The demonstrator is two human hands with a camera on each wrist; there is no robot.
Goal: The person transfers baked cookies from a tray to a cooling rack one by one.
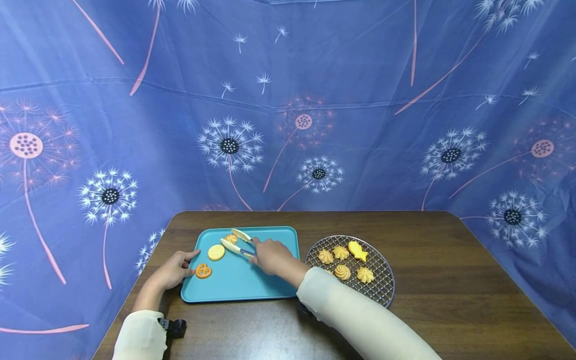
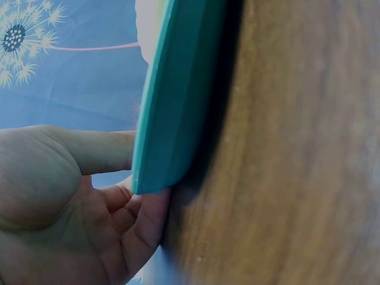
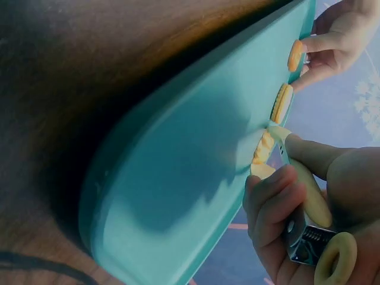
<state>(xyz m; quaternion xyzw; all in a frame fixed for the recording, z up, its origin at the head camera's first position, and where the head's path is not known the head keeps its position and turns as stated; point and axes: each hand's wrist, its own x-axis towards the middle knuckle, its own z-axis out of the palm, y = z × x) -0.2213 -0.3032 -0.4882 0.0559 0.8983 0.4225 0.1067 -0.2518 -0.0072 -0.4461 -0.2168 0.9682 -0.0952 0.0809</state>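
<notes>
My right hand (image 1: 273, 256) holds a pair of tongs (image 3: 304, 196) with cream tips and a metal middle. The tips stand on either side of a ridged golden cookie (image 1: 231, 239) at the far left of the blue tray (image 1: 252, 285). Nearer me on that tray are a round pale yellow cookie (image 1: 216, 252) and a brown pretzel-shaped cookie (image 1: 203, 271). My left hand (image 1: 173, 270) grips the tray's left edge, thumb at the rim and fingers (image 2: 145, 222) partly hidden below it in the left wrist view.
Right of the tray sits a round wire rack (image 1: 382, 280), partly covered by my right sleeve. On it lie several swirled cookies (image 1: 365, 274) and a yellow fish-shaped one (image 1: 357, 251). The wooden table (image 1: 450, 280) meets a blue dandelion-print cloth (image 1: 360, 125) at the back.
</notes>
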